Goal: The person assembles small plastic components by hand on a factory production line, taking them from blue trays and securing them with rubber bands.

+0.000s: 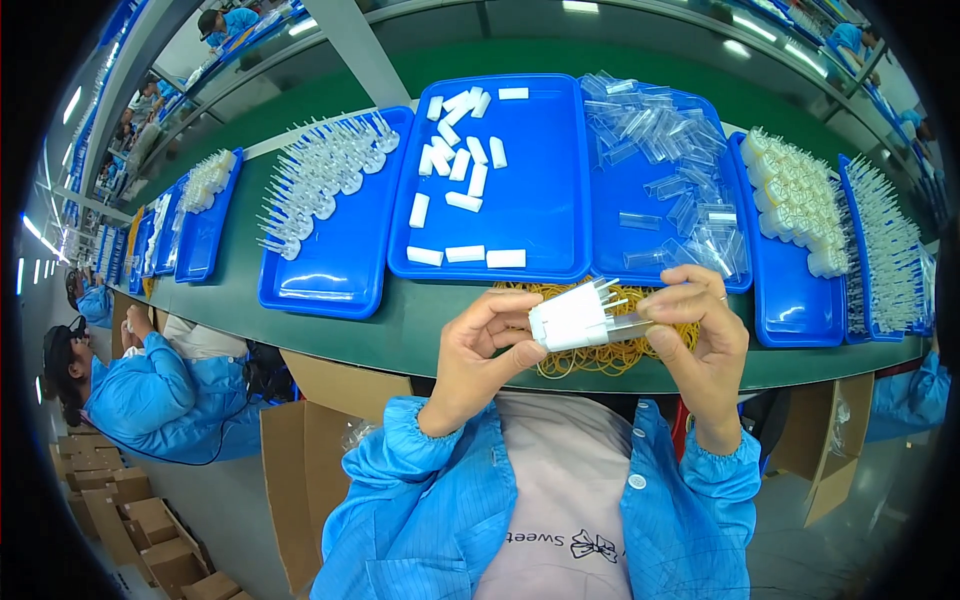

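Note:
My left hand (485,345) grips a bundle of white plastic pieces (568,320), with several thin prongs sticking out of its right end. Between the thumb and fingers of my right hand (708,335) is a clear plastic sleeve (628,324), its left end against the bundle. Whether the sleeve sits over a prong I cannot tell. Just below and behind both hands, a pile of yellow rubber bands (575,362) lies on the green table (440,345).
Beyond my hands stand a blue tray (545,190) of loose white blocks and another (620,262) of clear sleeves. Trays of pronged parts (325,285) and banded white bundles (800,318) flank them. Cardboard boxes (305,480) stand below the table; a co-worker (165,385) sits at left.

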The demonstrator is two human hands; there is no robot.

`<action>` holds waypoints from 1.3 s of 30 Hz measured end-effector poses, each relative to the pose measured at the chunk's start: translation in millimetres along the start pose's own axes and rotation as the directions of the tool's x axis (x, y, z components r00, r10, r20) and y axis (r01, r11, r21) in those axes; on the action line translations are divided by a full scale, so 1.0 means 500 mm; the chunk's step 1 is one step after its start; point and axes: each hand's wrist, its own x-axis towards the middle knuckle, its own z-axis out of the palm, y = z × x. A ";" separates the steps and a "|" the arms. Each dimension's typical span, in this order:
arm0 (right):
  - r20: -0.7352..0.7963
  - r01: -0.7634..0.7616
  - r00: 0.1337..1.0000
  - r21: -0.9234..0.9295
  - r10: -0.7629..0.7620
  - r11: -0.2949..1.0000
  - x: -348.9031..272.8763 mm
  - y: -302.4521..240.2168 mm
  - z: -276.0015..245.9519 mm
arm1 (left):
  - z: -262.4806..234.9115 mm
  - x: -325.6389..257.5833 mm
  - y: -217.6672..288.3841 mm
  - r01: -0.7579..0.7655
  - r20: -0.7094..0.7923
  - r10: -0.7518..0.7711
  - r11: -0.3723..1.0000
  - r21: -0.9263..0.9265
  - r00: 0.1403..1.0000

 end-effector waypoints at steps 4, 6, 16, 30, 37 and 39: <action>-0.001 -0.026 1.000 -0.032 0.026 0.999 -0.016 -0.008 0.008 | 0.002 -0.002 -0.010 -0.089 -0.031 0.090 0.996 0.017 0.995; -0.031 -0.010 0.999 -0.019 0.009 1.000 -0.020 -0.012 0.015 | 0.008 -0.001 -0.005 -0.100 -0.042 0.098 0.994 -0.039 0.994; -0.188 0.080 0.979 0.022 -0.074 0.997 -0.043 -0.034 0.044 | 0.027 -0.024 -0.003 -0.180 -0.058 0.175 0.979 -0.096 0.983; -0.115 -0.008 0.993 0.142 0.024 0.990 -0.045 -0.025 0.060 | 0.039 -0.021 -0.006 -0.130 -0.035 0.126 0.983 -0.133 0.991; 0.043 -0.039 0.999 0.122 0.034 0.992 0.019 0.013 0.039 | 0.022 -0.004 -0.007 0.035 -0.100 -0.062 0.967 -0.254 0.993; -0.006 -0.065 0.998 0.091 0.065 0.994 0.057 0.048 0.022 | 0.015 0.003 -0.017 -0.025 -0.102 0.000 0.971 -0.239 0.995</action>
